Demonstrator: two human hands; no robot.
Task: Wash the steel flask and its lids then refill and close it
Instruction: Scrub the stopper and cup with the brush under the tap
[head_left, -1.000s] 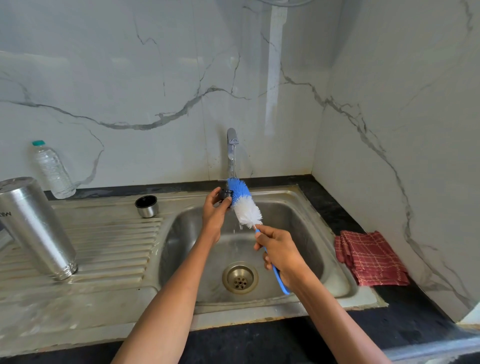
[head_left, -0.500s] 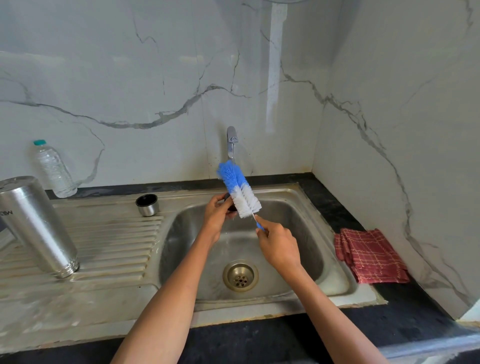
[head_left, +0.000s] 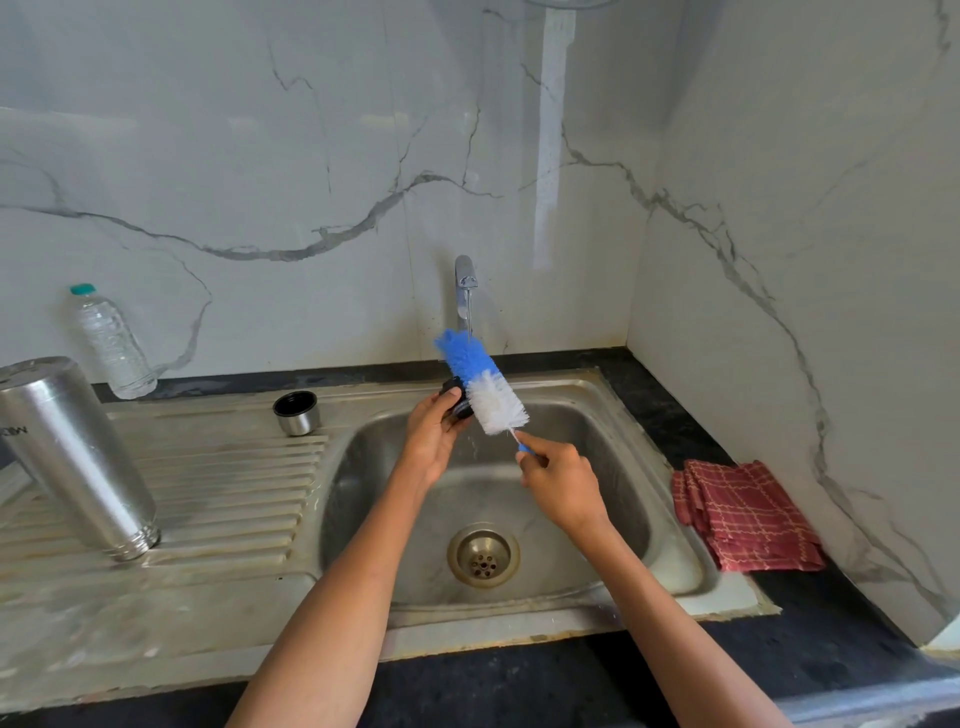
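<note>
My left hand (head_left: 431, 434) holds a small black inner lid (head_left: 457, 399) over the sink basin, under the tap. My right hand (head_left: 558, 478) grips the blue handle of a bottle brush (head_left: 480, 382) whose blue and white bristles press against the lid. A thin stream of water falls from the tap (head_left: 464, 283) onto the brush. The steel flask (head_left: 72, 457) stands upside down on the draining board at the left. A steel outer lid (head_left: 296, 413) sits mouth up on the board's far side.
The steel sink (head_left: 363, 519) has a round drain (head_left: 483, 556) in its floor. A clear plastic water bottle (head_left: 109, 343) stands by the wall at the left. A folded red checked cloth (head_left: 745, 517) lies on the dark counter at the right. Marble walls close off the back and right.
My right hand slid up the brush handle and moved the brush up and back against the lid. My left hand stayed under the tap with the lid.
</note>
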